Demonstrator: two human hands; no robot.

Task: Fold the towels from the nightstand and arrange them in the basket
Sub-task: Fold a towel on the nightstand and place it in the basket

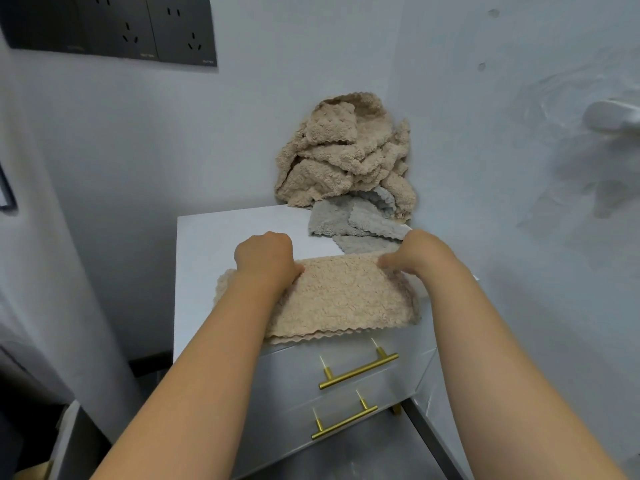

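A beige fluffy towel (341, 299) lies folded over on the front of the white nightstand (214, 244), its scalloped edges hanging slightly past the front rim. My left hand (266, 259) grips the towel's far left part, fingers curled into the cloth. At the far right corner my right hand (412, 252) pinches the towel's fold. A heap of crumpled beige towels (346, 154) leans in the wall corner at the back. A grey towel (360, 225) lies spread under that heap. No basket is in view.
The nightstand has two drawers with gold bar handles (358, 370). Dark wall sockets (114, 27) sit at the upper left. A white fixture (613, 117) juts from the right wall. The wall closes in on the right and behind.
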